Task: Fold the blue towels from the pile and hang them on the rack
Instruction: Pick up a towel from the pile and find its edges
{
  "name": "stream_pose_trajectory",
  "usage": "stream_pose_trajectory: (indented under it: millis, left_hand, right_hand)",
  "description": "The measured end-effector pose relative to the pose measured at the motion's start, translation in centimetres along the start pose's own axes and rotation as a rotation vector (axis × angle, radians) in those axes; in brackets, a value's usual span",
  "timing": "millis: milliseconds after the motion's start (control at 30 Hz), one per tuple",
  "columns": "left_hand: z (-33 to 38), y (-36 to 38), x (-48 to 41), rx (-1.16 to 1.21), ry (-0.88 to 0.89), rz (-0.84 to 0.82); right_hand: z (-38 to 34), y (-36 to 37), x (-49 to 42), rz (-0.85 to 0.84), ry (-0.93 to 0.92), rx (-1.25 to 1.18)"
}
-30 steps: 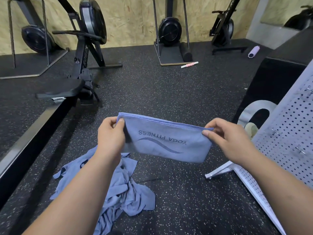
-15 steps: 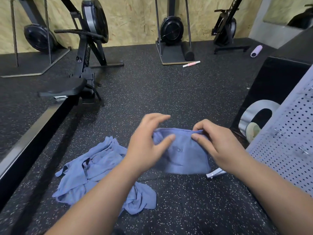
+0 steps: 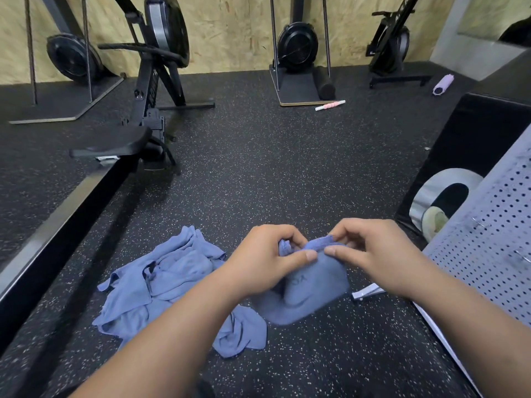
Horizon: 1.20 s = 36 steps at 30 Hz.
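Above the black speckled rubber floor [image 3: 258,173], close to the centre of the view, the person's left hand [image 3: 264,261] and right hand [image 3: 373,254] are both pinching the upper edge of a small blue cloth towel with dark printed lettering [image 3: 314,293]. Their thumbs and curled fingers are nearly meeting, so the towel is hanging beneath them as a doubled pouch. Neither hand is lying slack; each is gripping cloth. Just left of the held towel, the crumpled pile of loose blue towels [image 3: 161,282] is lying on the floor, partly hidden by the left forearm. At the right edge the pale perforated metal rack [image 3: 488,254] is standing near the right wrist, not touching the towel. The fold appears to be closing at this point, and doing it well is probably depending on bringing the two gathered edges level before letting either pinch go: corners matching, layers lying flat rather than bunching, the lower fold hanging straight. One hand should be taking over all the layers together before the other is freed; otherwise the soft cloth is likely to be slipping open on the way to the rack.
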<state>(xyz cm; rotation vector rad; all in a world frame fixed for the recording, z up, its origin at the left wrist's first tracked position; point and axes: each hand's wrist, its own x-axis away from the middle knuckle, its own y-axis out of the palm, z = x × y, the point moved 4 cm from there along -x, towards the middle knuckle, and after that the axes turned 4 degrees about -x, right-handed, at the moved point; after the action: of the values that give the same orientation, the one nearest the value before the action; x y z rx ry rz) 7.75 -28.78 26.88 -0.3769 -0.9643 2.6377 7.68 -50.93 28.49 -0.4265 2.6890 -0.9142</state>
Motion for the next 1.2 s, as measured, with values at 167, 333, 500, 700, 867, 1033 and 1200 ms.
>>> stream_pose_trajectory:
  millis: [167, 333, 500, 700, 867, 1033, 1200]
  left_hand:
    - [-0.3, 0.1, -0.4, 0.137, -0.077, 0.001]
    - [-0.5, 1.3, -0.2, 0.139, -0.038, -0.165]
    - [-0.5, 1.4, 0.0, 0.145, -0.022, -0.244]
    - [-0.8, 0.4, -0.4, 0.189, -0.126, 0.036]
    - [-1.2, 0.2, -0.5, 0.3, -0.157, 0.079]
    - [-0.7, 0.3, -0.4, 0.274, -0.154, 0.07]
    - [-0.1, 0.3, -0.2, 0.359, -0.186, 0.037]
  right_hand:
    - [-0.9, 0.0, 0.2, 0.055, -0.07, 0.092]
    - [-2.0, 0.5, 0.5, -0.005, -0.153, 0.069]
    - [-2.2, 0.6, 0.6, -0.028, -0.179, 0.045]
    - [-1.6, -0.3, 0.0, 0.111, -0.182, 0.09]
    - [-1.2, -0.8, 0.1, 0.164, -0.063, 0.04]
    - [-1.2, 0.0, 0.0, 0.107, -0.056, -0.021]
    - [-1.3, 0.0, -0.3, 0.111, -0.086, -0.015]
